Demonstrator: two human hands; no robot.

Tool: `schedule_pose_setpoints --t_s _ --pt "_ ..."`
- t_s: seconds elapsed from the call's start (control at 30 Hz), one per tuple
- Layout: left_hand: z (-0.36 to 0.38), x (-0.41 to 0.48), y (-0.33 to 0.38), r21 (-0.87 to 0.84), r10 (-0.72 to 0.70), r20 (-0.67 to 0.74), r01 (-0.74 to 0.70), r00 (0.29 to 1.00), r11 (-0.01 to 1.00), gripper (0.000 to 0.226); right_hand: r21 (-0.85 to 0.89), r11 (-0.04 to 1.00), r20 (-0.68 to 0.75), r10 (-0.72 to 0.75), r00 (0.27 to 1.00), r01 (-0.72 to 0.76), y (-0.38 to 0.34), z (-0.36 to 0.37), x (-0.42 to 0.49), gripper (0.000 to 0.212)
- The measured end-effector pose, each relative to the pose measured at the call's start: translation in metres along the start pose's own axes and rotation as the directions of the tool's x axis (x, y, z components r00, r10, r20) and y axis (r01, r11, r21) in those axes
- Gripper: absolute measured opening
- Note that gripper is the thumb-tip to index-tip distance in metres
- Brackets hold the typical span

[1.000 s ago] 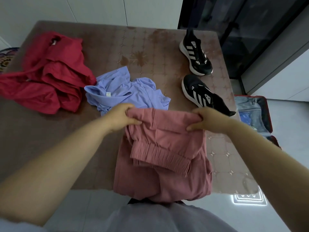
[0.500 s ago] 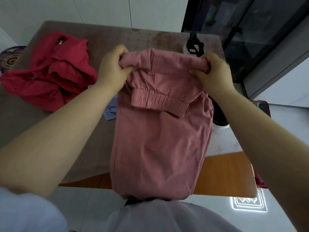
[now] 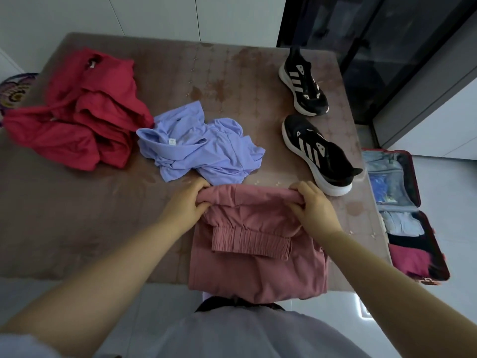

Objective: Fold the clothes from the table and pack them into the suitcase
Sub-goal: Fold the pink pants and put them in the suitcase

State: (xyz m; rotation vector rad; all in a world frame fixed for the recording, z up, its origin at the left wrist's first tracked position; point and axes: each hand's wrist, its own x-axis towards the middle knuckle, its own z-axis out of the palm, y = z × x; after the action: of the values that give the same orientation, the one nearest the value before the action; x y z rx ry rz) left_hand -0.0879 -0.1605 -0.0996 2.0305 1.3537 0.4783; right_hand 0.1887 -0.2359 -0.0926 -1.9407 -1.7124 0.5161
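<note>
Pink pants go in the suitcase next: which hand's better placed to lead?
Right, probably. The right hand grips the pink pants on the side nearest the suitcase, open on the floor right of the table. The left hand grips the far corner.

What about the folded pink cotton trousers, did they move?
Yes. The pink trousers came down onto the brown table, nearer than the black striped sneaker they covered.

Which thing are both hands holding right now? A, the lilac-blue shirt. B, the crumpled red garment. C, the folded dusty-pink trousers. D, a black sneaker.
C: the left hand and right hand each grip a far corner of the folded dusty-pink cloth trousers at the near edge of the brown patterned table.
</note>
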Motion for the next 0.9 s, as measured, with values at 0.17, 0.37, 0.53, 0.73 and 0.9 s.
schedule_pose_setpoints --t_s 0.17,0.37,0.53,0.73,0.9 --pt "0.008 0.001 0.006 -0.219 -0.299 0.076 0.308 0.951 0.926 0.074 0.283 0.810 0.174 0.483 0.858 -0.513 0.005 0.009 -0.018 0.115" --pt "0.032 -0.013 -0.008 -0.205 -0.531 0.231 0.575 0.815 0.792 0.119 0.053 0.765 0.166 0.627 0.761 -0.642 0.000 0.020 -0.048 0.103" --pt "0.041 -0.029 0.010 -0.453 -0.518 0.265 0.579 0.814 0.678 0.050 0.027 0.827 0.224 0.543 0.810 -0.562 -0.014 0.016 -0.064 0.070" --pt "0.042 -0.063 0.030 -0.507 -0.394 0.201 0.439 0.897 0.741 0.045 -0.067 0.899 0.286 0.433 0.855 -0.433 -0.034 0.008 -0.087 0.056" --pt "0.028 -0.089 0.062 -0.464 -0.333 0.099 0.340 0.938 0.818 0.054 0.020 0.927 0.274 0.354 0.894 -0.374 -0.045 -0.016 -0.108 0.063"
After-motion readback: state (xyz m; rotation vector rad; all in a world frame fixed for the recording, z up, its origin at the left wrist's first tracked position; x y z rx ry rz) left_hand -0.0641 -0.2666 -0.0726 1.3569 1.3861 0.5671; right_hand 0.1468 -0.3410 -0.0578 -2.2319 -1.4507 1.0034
